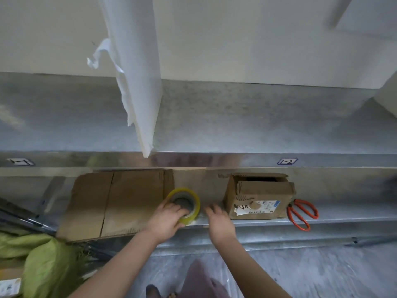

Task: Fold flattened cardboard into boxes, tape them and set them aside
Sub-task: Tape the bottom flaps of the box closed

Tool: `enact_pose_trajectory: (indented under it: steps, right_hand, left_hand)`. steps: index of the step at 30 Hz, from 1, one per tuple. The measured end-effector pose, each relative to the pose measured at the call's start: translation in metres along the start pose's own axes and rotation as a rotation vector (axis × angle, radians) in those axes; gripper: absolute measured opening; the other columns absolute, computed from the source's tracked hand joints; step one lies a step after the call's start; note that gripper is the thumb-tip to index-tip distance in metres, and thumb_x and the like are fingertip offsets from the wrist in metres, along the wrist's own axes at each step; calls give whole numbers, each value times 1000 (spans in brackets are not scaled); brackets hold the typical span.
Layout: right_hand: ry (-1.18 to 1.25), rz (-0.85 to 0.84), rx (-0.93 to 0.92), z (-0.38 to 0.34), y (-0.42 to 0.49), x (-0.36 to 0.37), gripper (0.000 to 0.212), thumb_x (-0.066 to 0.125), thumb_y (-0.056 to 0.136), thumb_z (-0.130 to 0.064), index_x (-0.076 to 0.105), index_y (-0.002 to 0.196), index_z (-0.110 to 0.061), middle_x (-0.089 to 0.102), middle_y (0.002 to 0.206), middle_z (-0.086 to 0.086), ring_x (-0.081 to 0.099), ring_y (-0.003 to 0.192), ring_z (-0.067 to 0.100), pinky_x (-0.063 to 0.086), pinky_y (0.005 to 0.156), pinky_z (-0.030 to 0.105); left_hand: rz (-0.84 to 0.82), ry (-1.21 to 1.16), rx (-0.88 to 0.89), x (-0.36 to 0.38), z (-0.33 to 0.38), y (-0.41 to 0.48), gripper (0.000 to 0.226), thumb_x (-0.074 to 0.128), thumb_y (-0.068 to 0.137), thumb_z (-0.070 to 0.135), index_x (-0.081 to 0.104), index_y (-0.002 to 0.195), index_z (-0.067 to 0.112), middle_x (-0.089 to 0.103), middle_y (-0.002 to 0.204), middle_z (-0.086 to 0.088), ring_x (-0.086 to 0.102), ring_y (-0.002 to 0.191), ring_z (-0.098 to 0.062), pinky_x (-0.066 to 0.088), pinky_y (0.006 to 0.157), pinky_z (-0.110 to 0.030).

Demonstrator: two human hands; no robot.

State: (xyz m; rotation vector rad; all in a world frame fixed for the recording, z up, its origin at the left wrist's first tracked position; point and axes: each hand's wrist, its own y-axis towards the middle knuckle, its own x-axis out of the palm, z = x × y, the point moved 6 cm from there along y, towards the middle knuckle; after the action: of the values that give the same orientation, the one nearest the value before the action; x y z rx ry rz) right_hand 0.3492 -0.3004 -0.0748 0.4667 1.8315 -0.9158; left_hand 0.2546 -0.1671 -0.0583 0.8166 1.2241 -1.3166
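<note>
While the tape roll [185, 203] is gripped by the left hand [166, 218], flattened cardboard [120, 201] lies just left of those fingers; the blurred right hand [219, 220] is held open, empty.

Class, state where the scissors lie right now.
In the head view the orange-handled scissors lie at right on the metal shelf, beside the small cardboard box.

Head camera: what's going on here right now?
A person stands at a metal shelf. Their left hand grips a yellow tape roll standing on it, fingers reaching into the core. The right hand is beside the roll, blurred, apparently holding nothing. Flattened cardboard lies to the left. To the right sits a small cardboard box, top open, with orange scissors beside it.
</note>
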Motion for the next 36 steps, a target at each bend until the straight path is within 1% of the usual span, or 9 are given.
enact_pose_trajectory:
  steps: [9,12,15,18,20,25,28,32,36]
  right_hand:
    - [-57,133,4,7,6,-12,15,59,90,-10,57,103,-18,49,122,2,63,89,27,35,62,31]
    - [-29,264,-53,4,-7,-19,32,82,64,-10,56,78,-23,58,88,-4,60,62,19,26,48,25]
    - [75,339,-135,-10,-28,-33,17,68,78,-12,57,86,-22,61,85,-3,59,80,20,32,53,26]
    - [183,189,-70,-14,-36,-45,17,50,88,-16,60,96,-28,68,92,-2,58,97,18,41,68,27]
    - [291,67,-16,-9,-40,-52,21,50,83,-17,63,90,-32,70,88,-3,63,93,19,44,74,24]
    - [477,-48,40,14,-53,-79,21,62,81,-12,64,90,-31,64,78,-9,57,75,6,39,58,7]
    - [664,-112,88,36,-61,-98,13,74,78,-16,70,87,-24,64,75,-12,60,80,6,42,66,12]
    - [910,-91,-9,59,-74,-135,2,76,82,-21,74,81,-21,68,71,-13,57,62,-5,38,58,10]
    - [952,28,-74,87,-74,-166,11,76,83,-25,72,86,-15,69,72,-9,59,62,-3,40,55,9]
  left_hand:
    - [-33,-77,44,-8,1,-5,39,55,93,36,53,131,27,57,121,2,46,124,-20,7,118,-34]
    - [-49,-186,76,-24,-5,-10,43,50,93,46,51,133,29,54,129,6,42,127,-12,13,113,-24]
    - [40,-389,97,-50,-16,-21,67,34,83,71,54,128,27,54,128,13,46,118,-4,24,97,-6]
    - [67,-427,64,-67,-14,-25,28,46,90,56,51,113,40,55,110,18,50,100,-5,34,86,-15]
    - [50,-412,69,-74,-5,-29,20,50,89,50,45,108,46,55,108,16,48,99,-5,35,86,-24]
    - [11,-354,130,-95,23,-40,56,67,81,40,39,129,33,45,125,12,40,114,-6,32,100,-23]
    - [83,-381,135,-116,38,-35,52,73,76,30,49,121,31,56,118,14,50,108,-4,37,93,-19]
    - [191,-494,67,-152,54,-27,51,83,71,32,55,112,44,59,110,33,51,106,15,35,84,-2]
    - [231,-556,-8,-178,79,-7,53,84,68,39,57,113,46,58,111,31,51,105,12,39,84,-7]
